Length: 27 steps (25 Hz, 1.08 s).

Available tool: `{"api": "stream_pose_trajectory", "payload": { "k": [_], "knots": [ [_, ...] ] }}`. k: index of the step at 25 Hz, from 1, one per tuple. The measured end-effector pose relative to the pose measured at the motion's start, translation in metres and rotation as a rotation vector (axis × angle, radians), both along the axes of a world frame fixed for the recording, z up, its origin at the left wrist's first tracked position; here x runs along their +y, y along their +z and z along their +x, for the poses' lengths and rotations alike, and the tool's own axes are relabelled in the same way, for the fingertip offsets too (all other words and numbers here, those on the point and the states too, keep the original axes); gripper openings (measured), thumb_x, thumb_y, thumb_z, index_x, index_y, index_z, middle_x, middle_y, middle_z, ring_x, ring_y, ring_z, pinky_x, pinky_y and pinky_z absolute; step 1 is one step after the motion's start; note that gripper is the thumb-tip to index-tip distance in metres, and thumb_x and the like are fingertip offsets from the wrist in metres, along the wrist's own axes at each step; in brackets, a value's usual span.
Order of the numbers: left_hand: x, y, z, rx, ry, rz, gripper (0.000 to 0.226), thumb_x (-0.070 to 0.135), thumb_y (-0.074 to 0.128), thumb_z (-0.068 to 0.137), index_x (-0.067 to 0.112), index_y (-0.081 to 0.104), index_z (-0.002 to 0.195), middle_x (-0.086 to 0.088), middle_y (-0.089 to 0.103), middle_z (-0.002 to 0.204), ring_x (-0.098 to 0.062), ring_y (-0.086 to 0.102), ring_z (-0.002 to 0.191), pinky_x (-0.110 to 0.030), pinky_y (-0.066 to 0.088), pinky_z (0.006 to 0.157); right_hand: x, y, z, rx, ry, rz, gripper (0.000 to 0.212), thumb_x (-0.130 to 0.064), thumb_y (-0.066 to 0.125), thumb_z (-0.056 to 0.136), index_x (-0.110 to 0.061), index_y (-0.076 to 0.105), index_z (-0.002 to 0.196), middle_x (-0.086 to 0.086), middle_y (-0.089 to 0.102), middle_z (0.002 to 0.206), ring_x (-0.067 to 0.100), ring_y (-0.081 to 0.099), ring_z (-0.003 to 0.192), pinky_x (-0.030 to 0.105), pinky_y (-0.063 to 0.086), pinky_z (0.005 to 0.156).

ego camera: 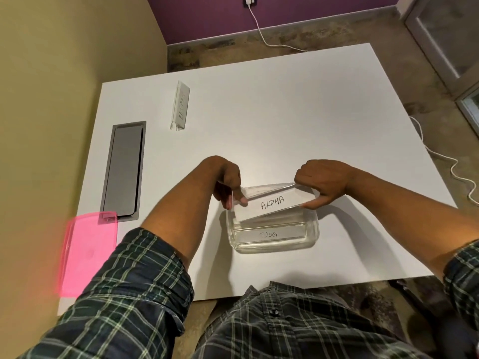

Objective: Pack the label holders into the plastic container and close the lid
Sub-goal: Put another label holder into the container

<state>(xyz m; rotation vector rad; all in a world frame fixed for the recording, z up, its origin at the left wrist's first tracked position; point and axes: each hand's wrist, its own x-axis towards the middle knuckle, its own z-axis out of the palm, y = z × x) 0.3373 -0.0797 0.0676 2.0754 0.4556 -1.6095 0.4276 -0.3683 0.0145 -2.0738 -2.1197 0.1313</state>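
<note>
Over the clear plastic container (pixel 272 234) on the white bench (pixel 285 112), the left hand (pixel 228 182) and the right hand (pixel 324 185) are holding the "ALPHA" label holder (pixel 272 204) by its two ends, with the fingers (pixel 242 199) pinching it. Another label holder marked "DOG" (pixel 269 235) is lying inside the container. A third label holder (pixel 180 106) is sitting far off on the bench, and the pink lid (pixel 88 252) is lying at the left edge.
</note>
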Motion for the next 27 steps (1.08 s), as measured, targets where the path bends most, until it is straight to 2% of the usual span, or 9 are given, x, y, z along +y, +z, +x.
{"api": "stream_pose_trajectory", "payload": {
  "k": [2,4,12,15,17,19,21,24,27],
  "knots": [
    [-0.004,-0.009,-0.006,0.051,-0.032,-0.001,0.046,0.037,0.091,0.07,0.005,0.075,0.1,-0.014,0.079,0.091,-0.019,0.078,0.083,-0.025,0.057,0.068,0.002,-0.005,-0.009,0.005,0.023,-0.009,0.052,-0.059,0.069,0.083,-0.01,0.054,0.084,0.006,0.053,0.071,0.03,0.048,0.059,0.036,0.046,0.06],
    [-0.006,-0.017,-0.011,0.06,-0.048,0.017,0.055,0.032,0.091,0.07,-0.001,0.069,0.109,-0.016,0.079,0.089,-0.021,0.079,0.081,-0.026,0.057,0.07,0.005,-0.009,-0.018,0.005,0.048,-0.006,0.051,-0.056,0.071,0.082,-0.008,0.057,0.084,0.007,0.054,0.069,0.031,0.05,0.058,0.039,0.048,0.058],
    [-0.007,-0.026,-0.012,0.114,-0.137,0.044,0.064,0.034,0.095,0.062,-0.006,0.072,0.107,-0.019,0.079,0.089,-0.026,0.078,0.085,-0.036,0.057,0.09,0.013,-0.011,-0.043,0.011,0.105,0.034,0.052,-0.056,0.076,0.078,-0.008,0.057,0.079,0.007,0.053,0.067,0.03,0.047,0.054,0.036,0.045,0.054],
    [-0.011,-0.02,-0.006,0.175,-0.154,0.025,0.071,0.039,0.096,0.06,-0.001,0.071,0.114,-0.016,0.079,0.094,-0.023,0.078,0.089,-0.032,0.055,0.088,0.004,-0.005,-0.041,0.062,0.098,0.026,0.051,-0.052,0.078,0.076,-0.006,0.057,0.081,0.008,0.053,0.068,0.03,0.047,0.055,0.035,0.045,0.054],
    [-0.016,-0.018,-0.004,0.236,-0.131,0.004,0.062,0.038,0.093,0.067,0.003,0.072,0.115,-0.014,0.079,0.098,-0.019,0.078,0.091,-0.029,0.056,0.081,-0.002,-0.002,-0.038,0.088,0.109,-0.002,0.05,-0.052,0.078,0.076,-0.006,0.058,0.082,0.008,0.054,0.068,0.03,0.048,0.056,0.034,0.046,0.055],
    [-0.024,-0.017,-0.006,0.259,-0.115,-0.038,0.04,0.034,0.086,0.078,0.014,0.076,0.111,-0.009,0.08,0.097,-0.016,0.077,0.091,-0.025,0.057,0.074,-0.006,-0.004,-0.04,0.08,0.122,-0.054,0.051,-0.052,0.078,0.078,-0.005,0.06,0.084,0.009,0.057,0.068,0.031,0.051,0.057,0.035,0.048,0.056],
    [-0.033,-0.019,-0.014,0.243,-0.145,-0.054,0.034,0.031,0.083,0.081,0.024,0.078,0.114,-0.008,0.079,0.1,-0.016,0.076,0.097,-0.027,0.057,0.085,-0.006,-0.007,-0.045,0.059,0.099,-0.099,0.052,-0.053,0.075,0.081,-0.005,0.059,0.088,0.011,0.059,0.069,0.033,0.054,0.057,0.037,0.05,0.057],
    [-0.043,-0.029,-0.024,0.183,-0.187,-0.015,0.041,0.023,0.086,0.077,0.01,0.077,0.115,-0.018,0.077,0.107,-0.024,0.075,0.099,-0.034,0.053,0.102,0.003,-0.012,-0.052,0.009,0.081,-0.177,0.055,-0.057,0.068,0.085,-0.005,0.059,0.098,0.012,0.061,0.076,0.034,0.056,0.064,0.04,0.049,0.061],
    [-0.051,-0.037,-0.034,0.066,-0.234,0.047,0.031,0.014,0.085,0.078,-0.011,0.075,0.093,-0.021,0.078,0.086,-0.031,0.075,0.08,-0.034,0.059,0.087,0.013,-0.014,-0.055,-0.037,0.154,-0.242,0.058,-0.06,0.062,0.087,-0.005,0.059,0.108,0.011,0.063,0.086,0.033,0.058,0.073,0.039,0.047,0.066]
  ]
}}
